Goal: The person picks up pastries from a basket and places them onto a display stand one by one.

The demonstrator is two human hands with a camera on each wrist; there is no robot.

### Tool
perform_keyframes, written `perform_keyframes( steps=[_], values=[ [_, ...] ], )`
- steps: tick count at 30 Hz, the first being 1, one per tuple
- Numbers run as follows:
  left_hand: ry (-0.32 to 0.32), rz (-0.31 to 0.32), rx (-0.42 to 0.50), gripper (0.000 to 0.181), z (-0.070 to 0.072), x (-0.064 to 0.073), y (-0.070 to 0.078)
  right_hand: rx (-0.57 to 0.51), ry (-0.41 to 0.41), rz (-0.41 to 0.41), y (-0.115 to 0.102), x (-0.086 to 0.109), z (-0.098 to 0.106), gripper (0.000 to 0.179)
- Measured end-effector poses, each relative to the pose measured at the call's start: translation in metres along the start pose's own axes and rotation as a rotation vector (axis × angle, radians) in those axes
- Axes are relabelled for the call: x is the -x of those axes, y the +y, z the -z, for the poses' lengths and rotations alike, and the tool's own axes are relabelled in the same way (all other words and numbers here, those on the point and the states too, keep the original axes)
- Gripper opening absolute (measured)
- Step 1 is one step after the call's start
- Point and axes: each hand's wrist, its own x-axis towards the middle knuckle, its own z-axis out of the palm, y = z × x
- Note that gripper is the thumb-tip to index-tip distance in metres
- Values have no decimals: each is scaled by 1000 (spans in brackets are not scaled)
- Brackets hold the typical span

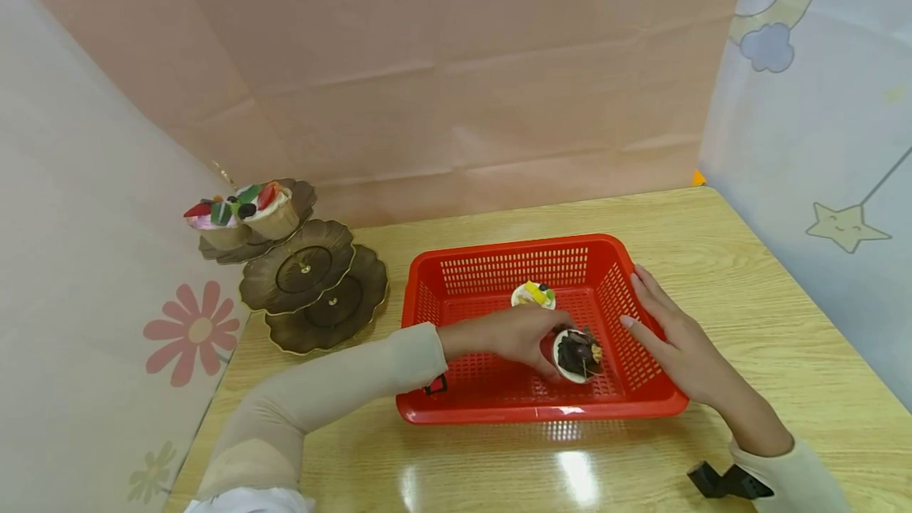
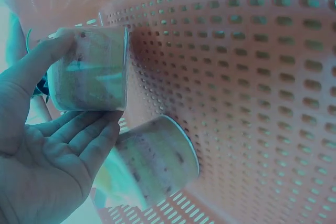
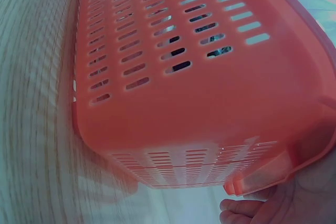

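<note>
My left hand (image 1: 523, 336) grips a clear dessert cup (image 2: 94, 69) with layered filling, thumb on one side and fingers on the other. In the head view, this cup's dark chocolate topping (image 1: 579, 351) faces up, above the red basket's (image 1: 549, 413) floor. A second dessert cup (image 1: 533, 296), topped with yellow pieces and a dark berry, lies tilted in the basket beyond that hand. My right hand (image 1: 687, 351) holds the basket's right rim, thumb over the inner side. In the right wrist view, its fingertips (image 3: 236, 211) show beside the basket's outer wall.
On the left stands a brown tiered stand (image 1: 295, 267) with scalloped plates. Its top plate bears two fruit-topped cupcakes (image 1: 271, 216). The basket sits on a wooden table (image 1: 755, 275), with a pink cloth backdrop (image 1: 442, 85) behind and printed cloths at both sides.
</note>
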Motion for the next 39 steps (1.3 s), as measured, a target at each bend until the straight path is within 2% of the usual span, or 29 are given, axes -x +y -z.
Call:
perform_keyframes(
  steps=[6, 12, 21, 24, 28, 33, 36, 39],
  values=[
    [33, -10, 21, 69, 5, 5, 2, 17, 6, 2, -1, -1, 0, 66],
    [114, -29, 74, 67, 12, 14, 4, 2, -6, -1, -2, -1, 0, 67],
    [193, -23, 148, 72, 14, 25, 5, -1, -20, -3, 1, 0, -1, 65],
    [241, -26, 197, 71, 23, 29, 6, -1, -20, -4, 1, 1, -1, 65],
    [312, -55, 244, 67, 42, 35, 10, 2, -15, -5, 0, 1, -1, 66],
    [390, -78, 282, 66, 65, 51, 15, 1, -13, -2, -1, 1, 0, 66],
    [431, -60, 270, 67, 73, 61, 16, -8, -12, -2, -2, 1, 0, 66],
    [467, -18, 245, 66, 76, 70, 13, -11, -11, -2, -1, 1, 0, 66]
  ],
)
